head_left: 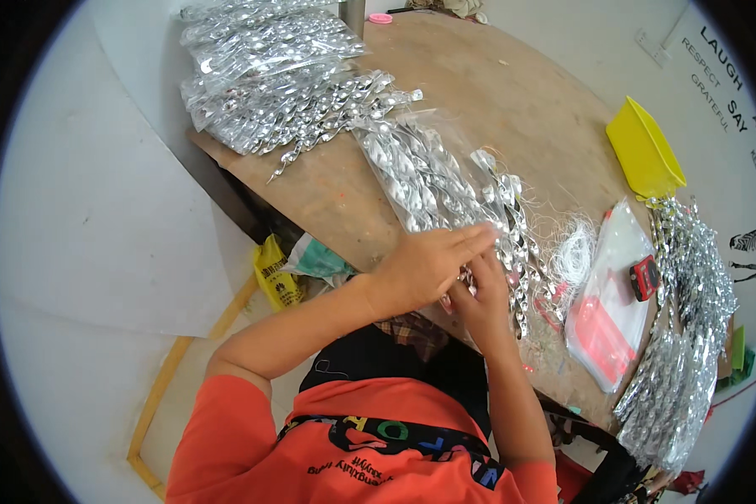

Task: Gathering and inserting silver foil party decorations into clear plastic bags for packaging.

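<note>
I count two bare hands at the table (529, 92), and just beyond their fingers one clear bag (428, 172) of twisted silver strips, its near end under them; the strips overlap too much for me to number. Right of the fingers I see one bundle of white string (573, 250), one stack of flat plastic bags (606, 315), one red-and-black tape measure (644, 278) on its edge and, farther out, one yellow bin (644, 151) and a heap of silver strands (693, 319). Far left beyond them is a pile of bagged strips (269, 76). The left hand (420, 265) comes in palm down, elbow bent wide, fingers straight and close together across the bag's end. The right hand (484, 298) rises from below, fingers bent, meeting it; I cannot tell whether either is pinching the plastic. Dark lettering runs along the wall well right of the fingers, coloured letters cross the orange shirt (378, 403) below them, and dark print marks a yellow bag (275, 273) to their lower left.
</note>
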`<state>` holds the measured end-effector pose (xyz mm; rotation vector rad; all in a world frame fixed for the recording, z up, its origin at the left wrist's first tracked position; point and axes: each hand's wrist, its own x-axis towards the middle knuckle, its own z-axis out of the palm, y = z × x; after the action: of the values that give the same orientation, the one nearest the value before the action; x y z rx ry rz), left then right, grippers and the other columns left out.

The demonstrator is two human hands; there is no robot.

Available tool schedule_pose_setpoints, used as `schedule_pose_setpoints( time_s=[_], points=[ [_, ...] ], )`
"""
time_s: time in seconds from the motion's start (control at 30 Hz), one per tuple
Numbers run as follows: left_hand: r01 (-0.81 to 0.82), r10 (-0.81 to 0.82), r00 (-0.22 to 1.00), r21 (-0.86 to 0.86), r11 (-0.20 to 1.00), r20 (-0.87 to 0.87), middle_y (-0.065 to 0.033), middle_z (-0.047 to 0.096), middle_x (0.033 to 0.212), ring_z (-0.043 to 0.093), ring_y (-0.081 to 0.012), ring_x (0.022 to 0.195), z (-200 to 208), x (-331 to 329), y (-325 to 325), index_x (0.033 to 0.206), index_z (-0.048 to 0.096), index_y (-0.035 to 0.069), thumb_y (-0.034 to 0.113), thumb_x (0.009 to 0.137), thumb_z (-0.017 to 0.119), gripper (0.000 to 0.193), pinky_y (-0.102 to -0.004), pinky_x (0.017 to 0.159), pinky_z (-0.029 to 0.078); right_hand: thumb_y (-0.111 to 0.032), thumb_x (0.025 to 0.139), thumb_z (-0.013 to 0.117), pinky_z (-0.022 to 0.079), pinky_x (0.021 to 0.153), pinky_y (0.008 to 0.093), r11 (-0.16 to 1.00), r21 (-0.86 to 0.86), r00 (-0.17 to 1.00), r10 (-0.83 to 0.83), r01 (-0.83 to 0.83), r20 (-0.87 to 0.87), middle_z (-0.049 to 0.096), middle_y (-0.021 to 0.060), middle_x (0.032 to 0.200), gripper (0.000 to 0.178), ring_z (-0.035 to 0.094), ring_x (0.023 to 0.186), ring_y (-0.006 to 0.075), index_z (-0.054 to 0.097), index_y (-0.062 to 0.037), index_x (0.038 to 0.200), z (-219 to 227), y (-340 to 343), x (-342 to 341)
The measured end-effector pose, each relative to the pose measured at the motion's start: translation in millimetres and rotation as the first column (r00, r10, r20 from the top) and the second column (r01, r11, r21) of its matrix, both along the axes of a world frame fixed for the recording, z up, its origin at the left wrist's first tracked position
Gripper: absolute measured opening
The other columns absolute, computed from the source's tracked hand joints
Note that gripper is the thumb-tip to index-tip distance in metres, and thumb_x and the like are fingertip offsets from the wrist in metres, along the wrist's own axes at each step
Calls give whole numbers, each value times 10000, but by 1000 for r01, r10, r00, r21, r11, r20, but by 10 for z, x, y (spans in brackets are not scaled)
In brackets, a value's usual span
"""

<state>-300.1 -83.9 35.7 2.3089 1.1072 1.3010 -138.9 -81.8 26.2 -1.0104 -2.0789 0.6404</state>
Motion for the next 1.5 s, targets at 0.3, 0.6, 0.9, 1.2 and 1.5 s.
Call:
schedule_pose_setpoints(
  time_s=[0.3,0.6,0.9,1.2,1.5],
  points=[
    [-30,38,997,114,993,-70,-183,584,1228,603,-330,1052,40,23,-24,1257,531,-15,-29,745,494,513,-379,898,493,-107,838,596,473,850,382,999,-43,988,-36,30,-153,580,167,1155,309,587,1017,303,609,-41,1139,-273,320,-182],
    [-77,77,997,18,997,8,-169,548,1292,582,-347,1106,143,-117,38,1306,527,66,-72,748,501,575,-382,872,510,20,871,572,455,821,270,978,13,963,-200,206,-183,636,103,1002,197,599,927,182,633,1,1057,30,-267,650],
    [0,17,960,58,998,-278,-129,542,1284,626,-306,897,-92,-8,-130,1235,572,117,44,742,624,500,-390,756,514,-7,903,565,439,822,247,886,-36,858,-457,462,-232,617,60,1006,197,556,894,123,621,11,1092,86,-117,1210],
    [-113,100,928,-16,993,-360,-142,514,1336,608,-313,1013,-222,-71,-288,1242,577,88,64,765,652,484,-392,839,493,-51,815,620,381,966,435,846,305,835,-507,436,212,595,152,1147,335,511,1116,325,606,-46,1150,-163,-302,1394],
    [-194,198,978,-71,978,63,-191,597,1193,601,-349,1050,-373,-86,-329,1240,560,15,-44,843,520,403,-373,858,489,-127,815,647,372,903,428,913,69,809,-390,402,440,597,135,1098,348,529,1028,313,608,-77,1157,-19,-308,1195]
  ],
)
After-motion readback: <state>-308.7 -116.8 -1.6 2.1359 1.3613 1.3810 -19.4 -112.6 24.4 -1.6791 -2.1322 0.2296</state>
